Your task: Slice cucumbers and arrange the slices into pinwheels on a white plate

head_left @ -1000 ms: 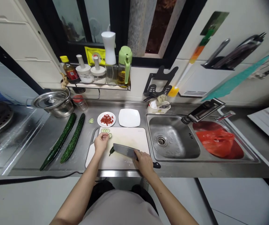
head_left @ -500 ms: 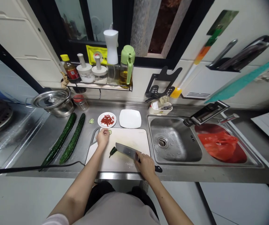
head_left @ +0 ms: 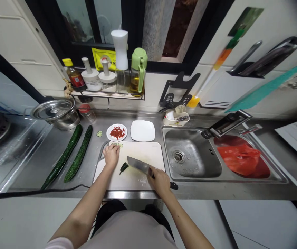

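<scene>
My right hand (head_left: 161, 182) is closed round the black handle of a kitchen knife (head_left: 139, 164), its broad blade lying low over the white cutting board (head_left: 143, 181). Just left of the blade tip is a dark green cucumber end (head_left: 124, 167). At the board's upper left, my left hand (head_left: 111, 155) has its fingers loosely extended beside thin cucumber slices (head_left: 119, 145). Its fingertips seem to touch the slices, which it partly covers. Behind the board stand a small white plate of chopped red pieces (head_left: 117, 132) and a white square plate (head_left: 142, 131).
Two whole cucumbers (head_left: 79, 155) lie left of the board, near a lidded steel pot (head_left: 57, 116). A few more slices (head_left: 99, 134) rest on the counter. To the right is a steel sink (head_left: 192, 166) with a red plastic bag (head_left: 239, 159) in its second basin.
My left hand has shifted slightly left and its fingers have loosened; more cucumber slices show by its fingertips. The knife and my right hand have stayed nearly still. The view has shifted slightly.
</scene>
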Action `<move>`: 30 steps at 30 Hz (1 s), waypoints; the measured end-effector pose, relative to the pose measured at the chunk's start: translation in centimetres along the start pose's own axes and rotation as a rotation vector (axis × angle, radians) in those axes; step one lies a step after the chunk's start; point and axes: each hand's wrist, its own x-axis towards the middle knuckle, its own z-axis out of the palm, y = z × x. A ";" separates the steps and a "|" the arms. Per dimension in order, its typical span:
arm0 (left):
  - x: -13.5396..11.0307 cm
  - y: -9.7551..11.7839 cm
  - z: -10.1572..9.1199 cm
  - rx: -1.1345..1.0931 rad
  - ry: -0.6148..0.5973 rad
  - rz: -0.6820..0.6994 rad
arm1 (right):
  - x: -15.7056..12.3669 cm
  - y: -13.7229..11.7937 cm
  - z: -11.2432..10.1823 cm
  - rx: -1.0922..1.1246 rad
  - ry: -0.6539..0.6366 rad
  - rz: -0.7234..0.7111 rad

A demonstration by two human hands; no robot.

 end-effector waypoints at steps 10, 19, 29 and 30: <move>0.3 0.0 0.1 0.005 -0.012 0.011 | 0.2 -0.3 -0.3 0.015 -0.001 0.038; 0.4 0.0 0.2 0.034 -0.021 0.105 | 0.7 -0.6 -0.5 0.047 0.003 0.044; 0.0 0.4 -0.6 -0.034 -0.006 0.099 | 0.8 -0.9 -0.2 0.142 -0.022 0.077; -0.4 0.5 -0.6 -0.059 0.010 0.065 | 0.9 -0.9 -0.2 0.144 -0.030 0.080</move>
